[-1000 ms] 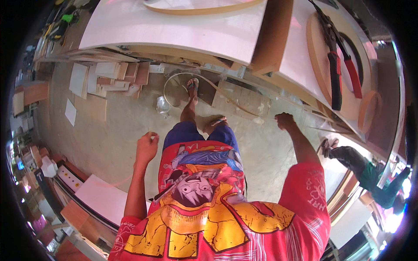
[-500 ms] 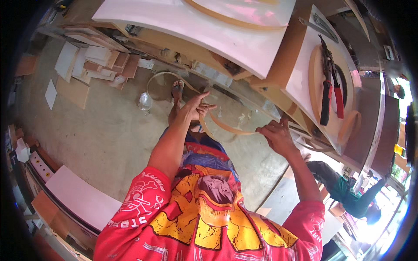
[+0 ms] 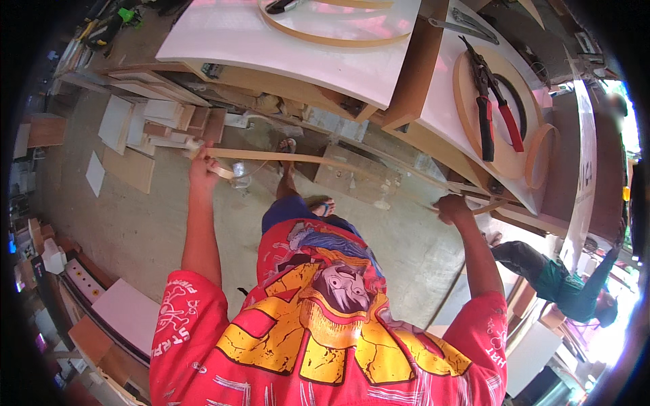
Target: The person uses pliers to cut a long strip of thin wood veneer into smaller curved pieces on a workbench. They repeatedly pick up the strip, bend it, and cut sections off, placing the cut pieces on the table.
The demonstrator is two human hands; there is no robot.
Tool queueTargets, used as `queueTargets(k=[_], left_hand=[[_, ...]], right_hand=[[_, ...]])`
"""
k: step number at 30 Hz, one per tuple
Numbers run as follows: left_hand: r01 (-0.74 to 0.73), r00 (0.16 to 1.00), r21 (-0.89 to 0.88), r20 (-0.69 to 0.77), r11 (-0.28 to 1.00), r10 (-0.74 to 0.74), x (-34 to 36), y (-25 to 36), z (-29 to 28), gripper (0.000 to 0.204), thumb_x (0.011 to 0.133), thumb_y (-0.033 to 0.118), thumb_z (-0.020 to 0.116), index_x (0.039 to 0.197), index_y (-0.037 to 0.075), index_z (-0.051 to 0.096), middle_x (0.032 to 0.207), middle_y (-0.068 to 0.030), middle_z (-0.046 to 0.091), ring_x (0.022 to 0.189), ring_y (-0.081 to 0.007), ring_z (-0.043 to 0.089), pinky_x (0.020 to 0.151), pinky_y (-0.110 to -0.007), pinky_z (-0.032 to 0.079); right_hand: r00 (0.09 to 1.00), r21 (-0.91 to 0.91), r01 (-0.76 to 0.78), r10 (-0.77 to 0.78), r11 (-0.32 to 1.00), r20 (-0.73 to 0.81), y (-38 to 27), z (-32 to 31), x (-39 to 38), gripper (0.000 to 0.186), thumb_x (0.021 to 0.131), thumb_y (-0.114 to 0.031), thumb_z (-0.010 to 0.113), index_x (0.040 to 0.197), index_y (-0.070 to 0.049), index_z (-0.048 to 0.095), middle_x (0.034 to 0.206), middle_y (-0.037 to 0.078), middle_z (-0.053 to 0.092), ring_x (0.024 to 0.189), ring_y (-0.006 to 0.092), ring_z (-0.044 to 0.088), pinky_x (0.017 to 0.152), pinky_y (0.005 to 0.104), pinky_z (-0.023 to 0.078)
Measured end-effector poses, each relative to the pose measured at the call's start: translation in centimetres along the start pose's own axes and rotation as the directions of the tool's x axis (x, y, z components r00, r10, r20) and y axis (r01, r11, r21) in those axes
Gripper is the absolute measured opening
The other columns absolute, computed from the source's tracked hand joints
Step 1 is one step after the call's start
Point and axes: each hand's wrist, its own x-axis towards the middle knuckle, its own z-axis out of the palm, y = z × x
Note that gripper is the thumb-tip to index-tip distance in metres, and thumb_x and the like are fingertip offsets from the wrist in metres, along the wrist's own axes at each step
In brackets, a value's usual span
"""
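A long, thin tan strip of edge banding (image 3: 291,158) stretches across in front of me, above the floor. My left hand (image 3: 203,169) is closed on it at the left, and a short piece of it sticks out below the fingers. At the right, my right hand (image 3: 453,208) is closed around the strip, whose tail shows beyond the fist. The part of the strip near my right hand is blurred. Red-and-black-handled pliers (image 3: 486,111) lie on the white cabinet panel (image 3: 443,81), on top of a coil of tan banding (image 3: 464,101).
A white-topped cabinet (image 3: 298,68) stands ahead, with a loop of banding (image 3: 325,42) on it. Board offcuts (image 3: 116,122) are stacked on the floor at left. A clear plastic bag (image 3: 240,177) lies near my foot. A person in green (image 3: 569,287) works at the right.
My hands have moved apart, the left one swinging out to the left. The looped strip is now drawn out nearly straight between them.
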Motion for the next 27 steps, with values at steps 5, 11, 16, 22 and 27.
queueTargets(k=[5,11,16,22,27], left_hand=[[-0.013,0.980,0.116,0.197,0.993,-0.010,-13.7,-2.9,8.4,0.036,0.115,0.029,0.059,0.143,0.006,0.061,0.137,-0.0053,0.073,0.060,-0.0047,0.039,0.058,-0.023,0.036],[-0.144,0.930,0.332,0.366,0.932,0.013,-22.6,0.2,14.1,0.038,0.114,0.034,0.063,0.138,0.004,0.063,0.135,-0.0077,0.073,0.062,-0.0025,0.041,0.060,-0.024,0.036],[-0.070,0.883,0.085,0.469,0.994,0.022,-20.4,4.9,13.5,0.026,0.114,0.027,0.062,0.131,0.008,0.066,0.118,-0.0006,0.069,0.063,-0.0025,0.042,0.061,-0.023,0.037],[-0.103,0.906,0.065,0.419,0.993,0.067,-16.6,9.6,11.6,0.022,0.116,0.024,0.058,0.130,0.008,0.065,0.122,0.0007,0.069,0.063,-0.0027,0.040,0.061,-0.023,0.036],[-0.280,0.927,0.122,0.293,0.952,0.234,-15.0,15.2,11.6,0.025,0.117,0.025,0.057,0.133,0.007,0.063,0.126,-0.0011,0.070,0.062,-0.0034,0.039,0.060,-0.024,0.036]], right_hand=[[0.541,0.247,0.740,-0.337,0.625,-0.771,-22.9,-13.8,-0.3,0.081,0.103,-0.031,0.071,0.168,-0.002,0.033,0.166,0.030,0.044,0.153,0.0466,0.043,0.129,0.0521,0.034],[0.476,0.359,0.865,-0.345,0.350,-0.809,-34.2,-20.2,-0.9,0.030,0.113,-0.029,0.059,0.120,-0.003,0.070,0.087,0.021,0.072,0.083,0.0408,0.071,0.080,0.0510,0.054],[0.484,0.379,0.873,-0.443,0.308,-0.755,-28.2,-17.3,-4.7,0.036,0.115,-0.032,0.055,0.101,-0.003,0.072,0.082,0.017,0.072,0.078,0.0343,0.071,0.073,0.0433,0.055],[0.742,0.680,0.642,-0.507,0.353,-0.438,-20.5,-8.1,-3.9,0.043,0.117,-0.036,0.054,0.105,0.000,0.076,0.084,0.008,0.075,0.081,0.0201,0.073,0.082,0.0374,0.058],[0.883,0.768,0.412,-0.423,0.491,-0.204,-16.2,-2.4,1.4,0.034,0.113,-0.028,0.056,0.108,-0.004,0.079,0.101,0.010,0.081,0.098,0.0218,0.076,0.094,0.0370,0.057]])
